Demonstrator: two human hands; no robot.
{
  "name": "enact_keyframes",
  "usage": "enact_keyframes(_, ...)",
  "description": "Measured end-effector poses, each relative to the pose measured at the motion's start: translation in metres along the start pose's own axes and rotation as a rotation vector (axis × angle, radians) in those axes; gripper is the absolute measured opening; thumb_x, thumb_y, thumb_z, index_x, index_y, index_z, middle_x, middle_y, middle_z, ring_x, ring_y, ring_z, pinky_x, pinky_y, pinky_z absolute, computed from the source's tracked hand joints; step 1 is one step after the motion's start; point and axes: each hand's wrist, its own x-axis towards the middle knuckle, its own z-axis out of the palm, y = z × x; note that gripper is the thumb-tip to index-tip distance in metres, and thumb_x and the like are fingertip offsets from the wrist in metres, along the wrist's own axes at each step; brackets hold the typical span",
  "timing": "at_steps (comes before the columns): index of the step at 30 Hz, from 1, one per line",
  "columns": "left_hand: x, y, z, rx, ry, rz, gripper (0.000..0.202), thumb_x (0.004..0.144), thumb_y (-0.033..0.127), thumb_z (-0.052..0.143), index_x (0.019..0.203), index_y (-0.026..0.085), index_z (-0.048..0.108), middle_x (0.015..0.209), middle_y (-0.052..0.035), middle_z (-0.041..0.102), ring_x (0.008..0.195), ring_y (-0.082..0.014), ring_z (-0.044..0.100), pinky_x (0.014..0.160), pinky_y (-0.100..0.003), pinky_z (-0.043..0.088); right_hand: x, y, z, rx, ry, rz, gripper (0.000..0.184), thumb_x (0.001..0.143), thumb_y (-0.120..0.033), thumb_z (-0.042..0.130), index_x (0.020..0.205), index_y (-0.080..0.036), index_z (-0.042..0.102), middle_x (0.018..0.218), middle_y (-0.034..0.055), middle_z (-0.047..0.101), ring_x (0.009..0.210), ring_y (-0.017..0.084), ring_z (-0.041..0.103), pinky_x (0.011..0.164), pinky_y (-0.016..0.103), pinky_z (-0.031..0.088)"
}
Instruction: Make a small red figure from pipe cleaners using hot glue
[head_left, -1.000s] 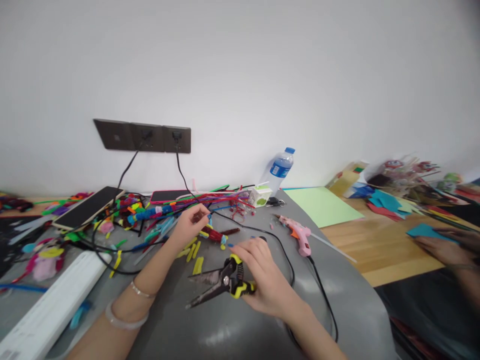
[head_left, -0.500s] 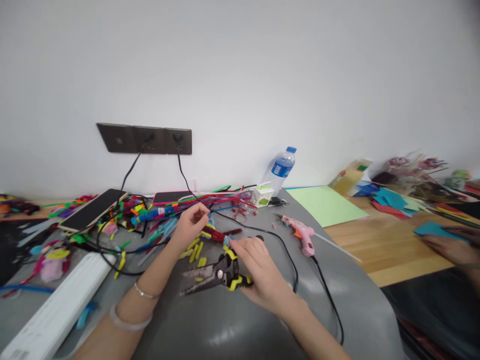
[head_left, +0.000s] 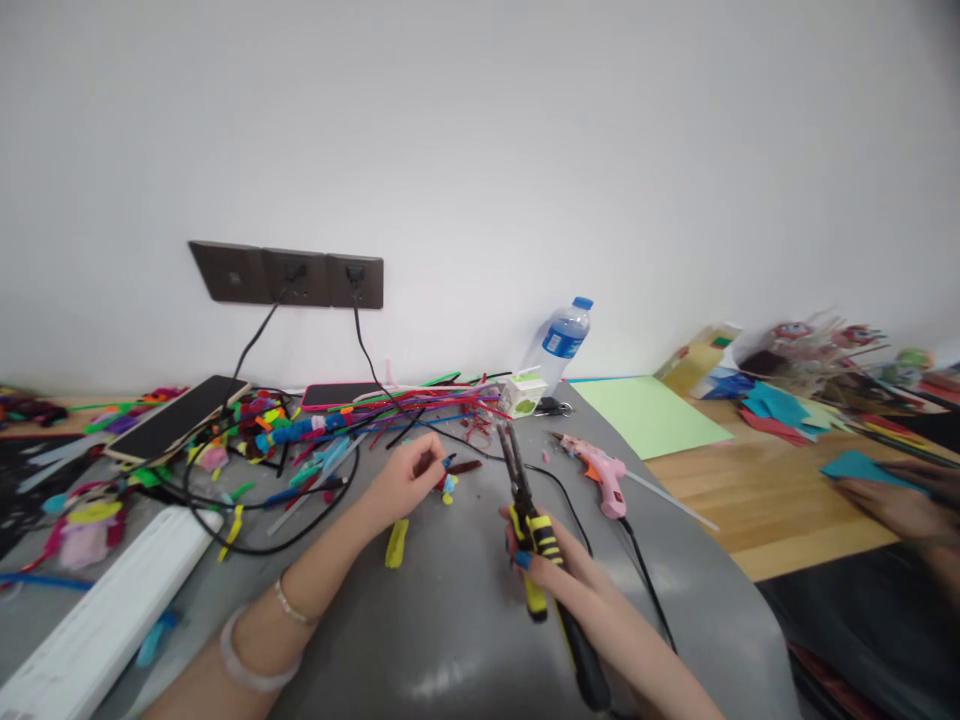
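My right hand [head_left: 559,570] is wrapped round the yellow-and-black handles of heavy scissors [head_left: 519,480]. Their dark blades point up and away, and appear closed. My left hand [head_left: 411,472] is closed, fingers pinched on a small pipe-cleaner piece [head_left: 448,486] in red, blue and yellow; part of it is hidden by the fingers. Just beyond lies a dark red strip [head_left: 466,466] on the grey table. A yellow pipe-cleaner strip [head_left: 397,543] rests below my left wrist.
A pink glue gun [head_left: 600,470] with its cable lies to the right, near a bottle [head_left: 566,338] and a small box [head_left: 523,392]. Pipe cleaners [head_left: 315,428], a phone [head_left: 180,420] and a white power bank-like long box [head_left: 112,610] fill the left. Another person's hand [head_left: 889,505] holds blue paper.
The scissors have swung from pointing left, blades apart, to pointing up, and moved right with my right hand. My left hand has come nearer and right, over the yellow strips.
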Motion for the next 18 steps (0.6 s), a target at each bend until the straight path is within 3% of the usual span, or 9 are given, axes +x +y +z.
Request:
enact_keyframes(4,-0.005,0.002,0.010,-0.005,-0.056,-0.042,0.015,0.084,0.028,0.050,0.074,0.020,0.043,0.063,0.0056,0.043,0.056,-0.0094,0.038,0.054,-0.022,0.029,-0.009,0.010,0.008,-0.141,-0.090,0.053,0.063,0.077,-0.044,0.058,0.134,-0.018,0.054,0.129,0.0096,0.063,0.121,0.030,0.054,0.108,0.039,0.037)
enact_keyframes(15,-0.007,0.007,0.017,0.053,-0.120,-0.012,0.013,0.082,0.020,0.046,0.071,0.021,0.039,0.062,0.0066,0.037,0.055,-0.0103,0.035,0.053,-0.024,0.026,-0.003,0.016,0.018,-0.249,-0.154,-0.017,0.055,0.079,-0.035,0.051,0.130,-0.015,0.050,0.124,0.0113,0.061,0.118,0.029,0.054,0.101,0.036,0.040)
enact_keyframes(18,-0.007,0.008,0.016,0.064,-0.144,-0.023,0.011,0.083,0.020,0.045,0.073,0.021,0.040,0.063,0.0062,0.039,0.057,-0.0106,0.036,0.054,-0.024,0.027,-0.002,0.018,0.019,-0.265,-0.154,-0.039,0.045,0.078,-0.033,0.050,0.120,-0.017,0.051,0.111,0.0084,0.063,0.106,0.025,0.057,0.093,0.034,0.042)
